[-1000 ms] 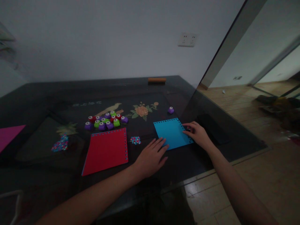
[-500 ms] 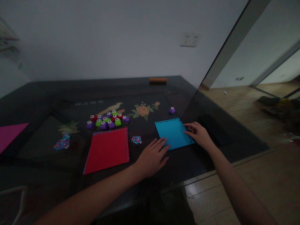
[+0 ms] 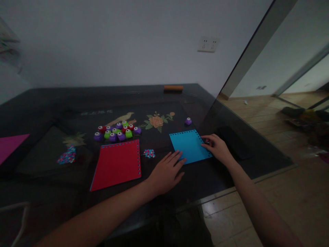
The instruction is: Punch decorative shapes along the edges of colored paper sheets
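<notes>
A blue sheet (image 3: 191, 145) with holes punched along its far and right edges lies on the dark table. My left hand (image 3: 167, 171) rests flat with spread fingers, its fingertips on the sheet's lower left corner. At the right edge, my right hand (image 3: 216, 145) has thumb and fingers close together around something small and dark, too hidden to name. A red sheet (image 3: 117, 165) with punched holes lies to the left. Between the sheets is a small pile of pink, blue and white bits (image 3: 149, 153). One purple piece with an eye (image 3: 188, 121) sits beyond the blue sheet.
Several purple, green and red eyed pieces (image 3: 117, 131) cluster behind the red sheet. Farther left are another pile of bits (image 3: 67, 155) and a magenta sheet (image 3: 11, 145). A black flat object (image 3: 235, 142) lies right of my right hand. An orange-brown roll (image 3: 173, 88) is near the wall.
The view has shifted very slightly. Both hands keep nearly the same places at the blue sheet.
</notes>
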`<state>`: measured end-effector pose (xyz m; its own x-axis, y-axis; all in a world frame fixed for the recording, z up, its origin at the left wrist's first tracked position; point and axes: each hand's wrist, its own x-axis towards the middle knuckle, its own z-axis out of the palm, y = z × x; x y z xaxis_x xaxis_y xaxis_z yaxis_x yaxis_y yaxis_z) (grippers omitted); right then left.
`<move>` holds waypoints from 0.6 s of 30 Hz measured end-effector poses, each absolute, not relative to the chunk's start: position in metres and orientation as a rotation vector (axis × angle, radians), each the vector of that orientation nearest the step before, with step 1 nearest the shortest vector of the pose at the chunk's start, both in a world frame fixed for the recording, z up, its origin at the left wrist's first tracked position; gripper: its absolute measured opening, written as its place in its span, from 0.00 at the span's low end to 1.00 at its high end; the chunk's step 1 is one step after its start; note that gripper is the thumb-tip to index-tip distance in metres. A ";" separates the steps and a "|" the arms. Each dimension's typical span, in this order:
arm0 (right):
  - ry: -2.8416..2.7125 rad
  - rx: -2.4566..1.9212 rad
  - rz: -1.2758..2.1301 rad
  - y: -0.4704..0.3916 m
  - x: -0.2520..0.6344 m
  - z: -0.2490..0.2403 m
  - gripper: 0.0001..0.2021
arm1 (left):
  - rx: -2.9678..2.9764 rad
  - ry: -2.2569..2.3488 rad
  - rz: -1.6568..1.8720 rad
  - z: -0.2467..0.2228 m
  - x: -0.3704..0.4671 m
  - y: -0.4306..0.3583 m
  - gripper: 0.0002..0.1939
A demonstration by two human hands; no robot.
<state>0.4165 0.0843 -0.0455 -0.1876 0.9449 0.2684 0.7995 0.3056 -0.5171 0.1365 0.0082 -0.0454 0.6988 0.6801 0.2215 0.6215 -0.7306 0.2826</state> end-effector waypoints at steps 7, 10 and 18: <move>-2.028 -1.539 0.356 0.084 0.416 -0.044 0.15 | 2.715 1.056 0.459 -0.044 0.136 0.008 0.23; -2.001 -1.523 0.370 0.083 0.416 -0.043 0.16 | 2.714 1.056 0.474 -0.044 0.136 0.008 0.24; -1.849 -1.521 0.350 0.082 0.416 -0.042 0.14 | 2.726 0.917 0.579 -0.029 0.133 0.006 0.21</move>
